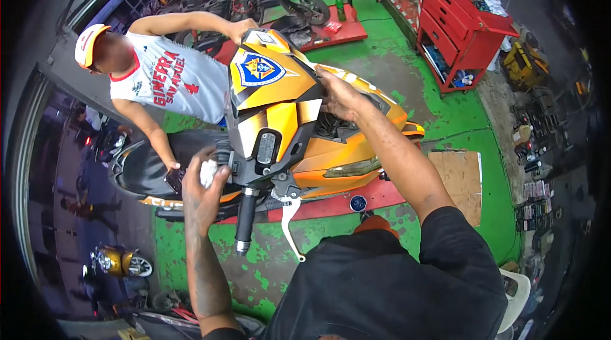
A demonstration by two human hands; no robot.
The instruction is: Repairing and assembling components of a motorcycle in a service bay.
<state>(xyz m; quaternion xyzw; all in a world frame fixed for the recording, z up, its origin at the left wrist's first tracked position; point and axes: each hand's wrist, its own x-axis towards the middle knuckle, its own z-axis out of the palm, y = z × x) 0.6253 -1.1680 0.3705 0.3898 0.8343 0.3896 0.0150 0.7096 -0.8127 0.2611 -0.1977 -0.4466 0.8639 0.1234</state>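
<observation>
An orange, black and white motor scooter [344, 168] stands sideways in front of me. Its handlebar cover [273, 127] carries a blue shield sticker [259, 70]. My right hand [342, 93] grips the cover's right edge, with some fingers hidden behind it. Over the near edge of the black seat [153, 160], my left hand [205, 190] is raised, closed on a small white wad [208, 173] that looks like crumpled cloth or tissue. The black handlebar grip [244, 222] and a white lever [289, 228] point toward me, just right of my left forearm.
Across the scooter, a person in a white jersey [172, 79] has one hand on the cover and a dark phone-like object [174, 177] in the other. A red tool cabinet [455, 28] stands far right. Cardboard [457, 184] and a dark round container [358, 204] lie nearby.
</observation>
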